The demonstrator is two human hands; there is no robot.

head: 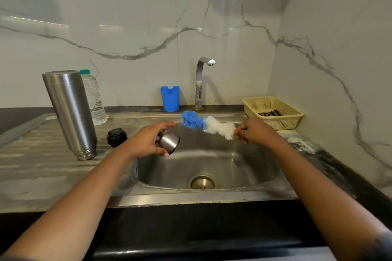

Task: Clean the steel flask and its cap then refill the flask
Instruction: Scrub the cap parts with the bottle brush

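Checking the steel cap (168,141) first, I find it in the left hand (148,141), whose fingers and thumb curl round its wall. It lies on its side above the left part of the sink (233,161), with its open end turned toward the right.

The right hand (257,132) pinches the handle end of the bottle brush (209,125). The handle itself is hidden inside the fist. The blue and white bristles point left, and their tip is near the cap but apart from it.

The steel flask (71,112) stands on the drainboard to the left, well apart from both hands. It appears to rest mouth down, which I judge to mean its wash is done and it is draining. The black stopper (117,136) sits just beside its base.

A plastic water bottle (94,99) stands behind the flask and looks full. No water runs from the tap (200,82). A blue holder (170,98) stands at the back edge, and a yellow basket (284,124) holds a dark cloth (270,113) at the right.

Status, as I judge it:
- The cap is not yet scrubbed or rinsed.
- I cannot tell whether the stopper is clean.
- The refill and closing are not yet done.
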